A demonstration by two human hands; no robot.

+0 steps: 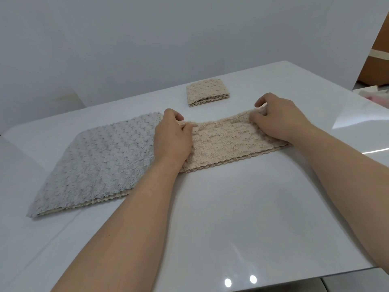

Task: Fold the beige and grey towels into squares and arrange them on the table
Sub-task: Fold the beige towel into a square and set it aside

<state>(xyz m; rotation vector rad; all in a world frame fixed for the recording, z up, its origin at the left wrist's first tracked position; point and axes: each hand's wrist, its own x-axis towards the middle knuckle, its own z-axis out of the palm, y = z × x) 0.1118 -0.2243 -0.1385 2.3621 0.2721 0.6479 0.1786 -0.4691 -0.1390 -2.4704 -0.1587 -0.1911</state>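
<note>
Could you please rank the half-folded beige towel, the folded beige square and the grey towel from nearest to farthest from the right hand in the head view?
1. half-folded beige towel: gripped by the right hand.
2. folded beige square: just beyond, to its left.
3. grey towel: far left, past the left hand.

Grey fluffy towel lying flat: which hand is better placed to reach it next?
The left hand, probably: it pinches the half-folded beige towel right beside the grey fluffy towel; the right hand grips the opposite end.

On the table point(231, 207), a spread towel point(94, 161) lies just left of a folded strip point(223, 140), a folded square point(207, 92) behind the strip
</note>
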